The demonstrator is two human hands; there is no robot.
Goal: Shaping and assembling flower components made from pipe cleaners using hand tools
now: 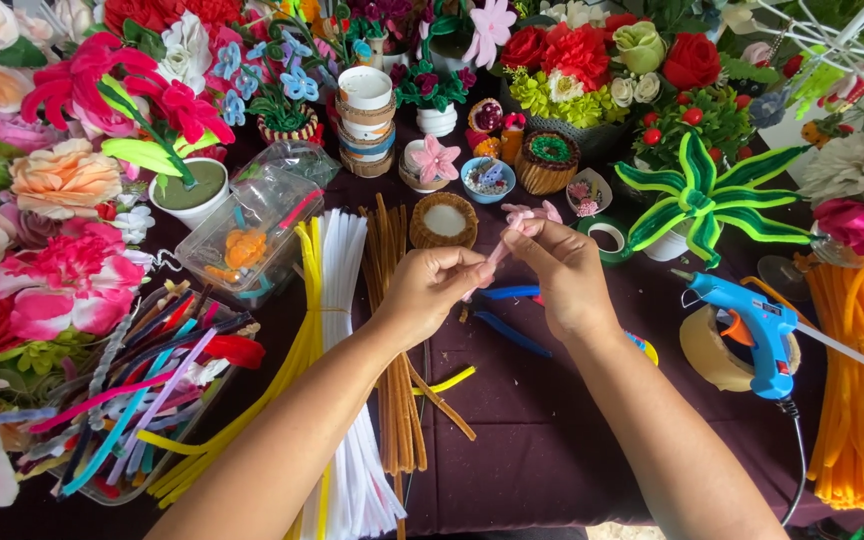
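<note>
**Pink stem pinched between both hands**

Left to right on the dark counter (552, 440): a clear box of mixed stems (142, 400), yellow stems (297, 340), white stems (347, 330), brown stems (397, 380). Above them the left hand (432, 290) and right hand (562, 275) meet, fingers of both pinched on a pink stem (522, 222) curled at its top. Blue pliers (502, 318) lie beneath. A blue glue gun (752, 330) rests rightward.

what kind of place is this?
Likely a craft table for making pipe-cleaner flowers. Both hands, left hand and right hand, pinch a pink pipe-cleaner flower; white pipe cleaners, a blue glue gun and finished potted flowers surround them.
</note>
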